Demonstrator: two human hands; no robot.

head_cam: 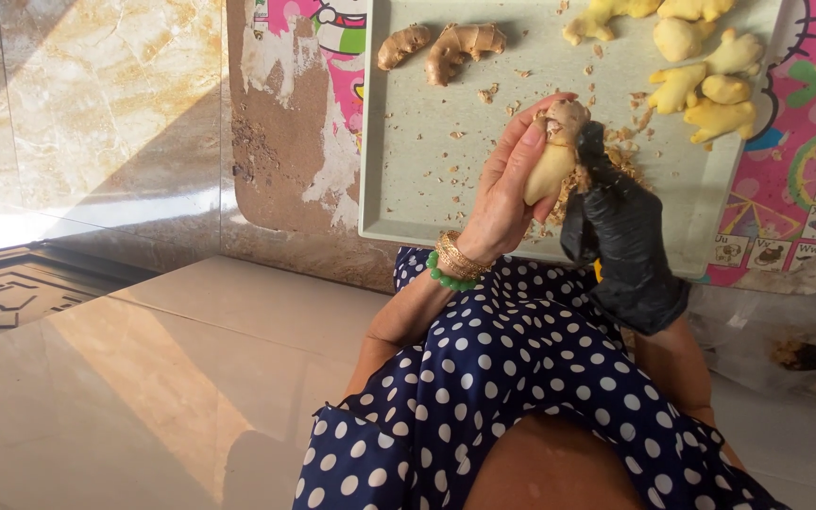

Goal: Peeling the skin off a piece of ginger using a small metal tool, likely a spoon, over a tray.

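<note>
Seated on pale floor tiles (144, 378), knees up under a navy polka-dot dress (521, 378). Holding a piece of ginger root (554, 151) in the left hand (502, 189), fingers curled round it from the left and pressed against it, thumb side hidden behind. Bare, that hand, with a gold bangle and green bead bracelet (455, 262) at the wrist. Lifted just above the near edge of a pale grey-green tray (408, 170), over a small heap of brown peel shavings (616, 161). Half peeled: lower part smooth and pale yellow, upper knob still brown and rough-skinned. Closing on the ginger from the right, the right hand (620, 236), wrapped in a black glove, fingertip touching the top of the root; whether anything is gripped inside it, cannot tell.

Farther back on the tray, two unpeeled brown ginger pieces (441, 47) at the left, a cluster of peeled yellow ginger pieces (701, 80) at the right, well apart from each other. Under the tray, a worn pink children's mat (805, 142) with cartoon pictures, its surface flaked away at the left.
</note>
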